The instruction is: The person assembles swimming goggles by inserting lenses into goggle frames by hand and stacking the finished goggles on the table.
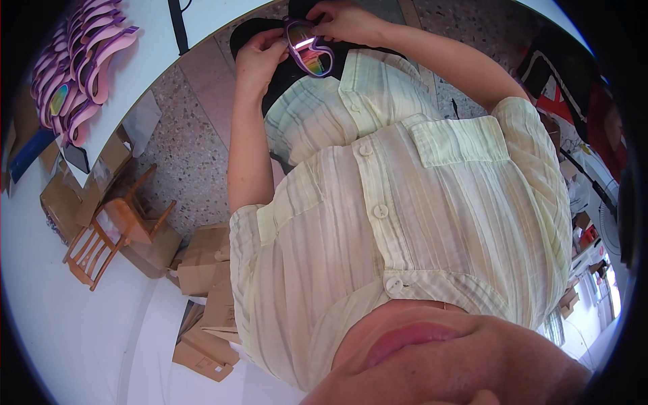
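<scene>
A pair of purple-framed goggles (314,57) with rainbow mirrored lenses is held between my two hands above my lap. My left hand (262,55) pinches the frame at its left edge, thumb and fingertips closed. My right hand (345,24) grips the goggles near their top edge, fingers bent against the rim. Behind them lies dark clothing over my lap. On the white table (145,57) at the left rests a long overlapping row of pink and purple goggles (88,57); one rainbow lens shows among them.
A dark flat object (76,158) lies at the table's near corner. A wooden chair (128,219) and several cardboard boxes (202,260) stand on the speckled floor (185,135) at my left. Dark and red items (560,101) fill the far right.
</scene>
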{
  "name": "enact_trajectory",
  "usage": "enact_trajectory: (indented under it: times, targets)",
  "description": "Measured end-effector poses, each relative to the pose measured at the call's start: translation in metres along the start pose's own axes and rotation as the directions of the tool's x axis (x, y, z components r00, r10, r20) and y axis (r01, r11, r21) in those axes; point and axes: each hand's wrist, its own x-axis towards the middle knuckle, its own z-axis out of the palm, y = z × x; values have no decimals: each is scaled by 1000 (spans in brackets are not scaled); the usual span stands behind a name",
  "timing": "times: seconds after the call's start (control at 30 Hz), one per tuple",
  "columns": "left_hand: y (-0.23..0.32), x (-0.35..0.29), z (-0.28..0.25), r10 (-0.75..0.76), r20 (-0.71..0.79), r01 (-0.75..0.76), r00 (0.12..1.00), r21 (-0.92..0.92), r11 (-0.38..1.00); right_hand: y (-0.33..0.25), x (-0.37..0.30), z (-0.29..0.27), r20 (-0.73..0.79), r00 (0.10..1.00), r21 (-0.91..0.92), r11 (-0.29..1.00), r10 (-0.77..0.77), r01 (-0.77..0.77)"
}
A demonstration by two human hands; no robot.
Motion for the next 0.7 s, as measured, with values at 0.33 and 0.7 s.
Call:
enact_trajectory:
  times: [0.33, 0.7]
  targets:
    - [12, 4, 2, -92, 44, 81, 995, 214, 973, -13, 27, -19, 331, 936, -168, 983, 122, -68]
    - [-2, 17, 15, -36, 60, 25, 998, 181, 983, -7, 42, -17, 285, 948, -456, 890, 139, 7]
